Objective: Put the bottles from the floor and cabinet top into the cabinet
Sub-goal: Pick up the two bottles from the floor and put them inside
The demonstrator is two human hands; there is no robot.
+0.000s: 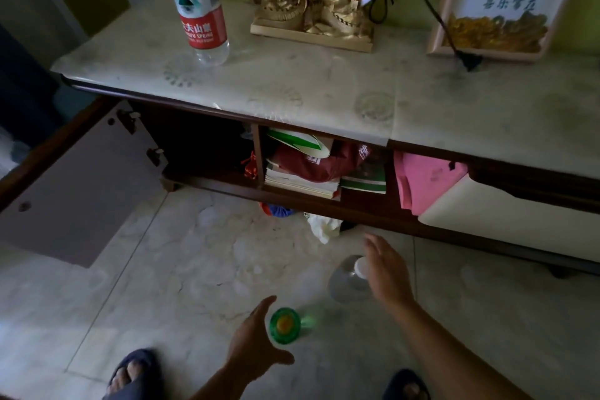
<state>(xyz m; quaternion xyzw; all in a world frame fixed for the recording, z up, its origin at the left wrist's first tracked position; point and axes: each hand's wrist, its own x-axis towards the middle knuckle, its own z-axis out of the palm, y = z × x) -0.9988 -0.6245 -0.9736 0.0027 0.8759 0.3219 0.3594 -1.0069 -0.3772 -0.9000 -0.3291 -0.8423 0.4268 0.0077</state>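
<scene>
Two bottles stand on the tiled floor in front of the low cabinet (324, 201). A green bottle (285, 325) is seen from above, and my left hand (256, 344) curves around its left side with fingers apart, not closed on it. A clear bottle with a white cap (349, 279) stands to the right, with my right hand (386, 273) open beside its cap. A tall clear water bottle with a red label (198, 6) stands upright on the cabinet top (292, 81). The left cabinet compartment (201, 146) is open and dark inside.
The cabinet's left door (74, 191) hangs open over the floor. The middle compartment holds books and a red bag (311, 162); pink cloth (425, 178) fills the right one. A gold model (311, 23), a framed picture (496, 3) and a black cable sit on top. My slippered feet are at the bottom.
</scene>
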